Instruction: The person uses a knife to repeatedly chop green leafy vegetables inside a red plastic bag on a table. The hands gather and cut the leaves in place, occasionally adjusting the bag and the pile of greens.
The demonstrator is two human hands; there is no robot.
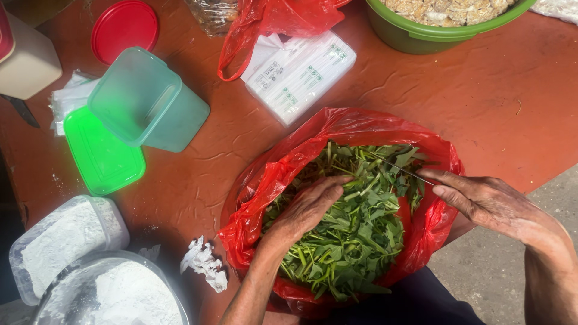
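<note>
Left hand (307,207) lies flat on the greens (355,229), gripping nothing; right hand (481,201) pinches a thin knife (406,171) over the red bag (271,180). The greens fill that bag on the table (421,96), mostly whole (looks barely started).

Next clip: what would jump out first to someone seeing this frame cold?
The red plastic bag heaped with leafy greens, low and centre, draws the eye. The left hand presses on the leaves while the right hand pinches a thin stem at the bag's right rim. A teal container lies tipped at upper left.
</note>
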